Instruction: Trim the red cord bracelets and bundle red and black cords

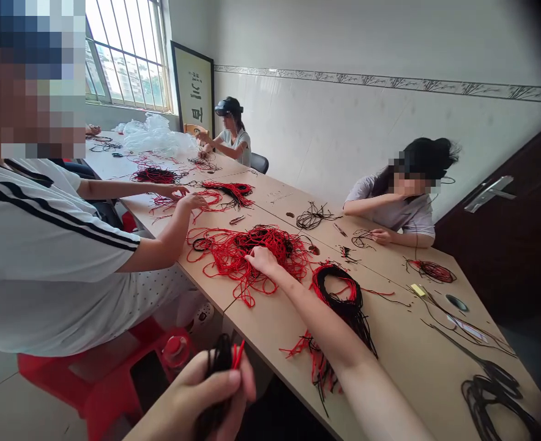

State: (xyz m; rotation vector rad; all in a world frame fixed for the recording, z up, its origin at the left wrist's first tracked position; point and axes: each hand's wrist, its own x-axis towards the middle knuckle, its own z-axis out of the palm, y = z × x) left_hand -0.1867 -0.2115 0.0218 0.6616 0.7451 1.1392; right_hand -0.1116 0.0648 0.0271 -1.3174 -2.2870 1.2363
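Observation:
My left hand (220, 392) is closed around a bundle of black and red cords (224, 352), low in front of me and off the table's near edge. Ends of the cords stick up past the thumb. Stretched out across the table, my right hand (262, 260) rests at a loose, tangled pile of red and black cords (279, 245). Its fingertips are drawn together among the red strands; what they pinch, if anything, is hidden. Under my right forearm lies a looped hank of black and red cords (332, 285), its loose ends spread towards the near edge.
A person in a striped white sleeve (91, 214) handles red cords on my left. Two more people sit along the far side. Black cord coils (314, 215), a tape roll (456, 302), clear plastic bags (160, 135) and a red stool (105, 392) are around.

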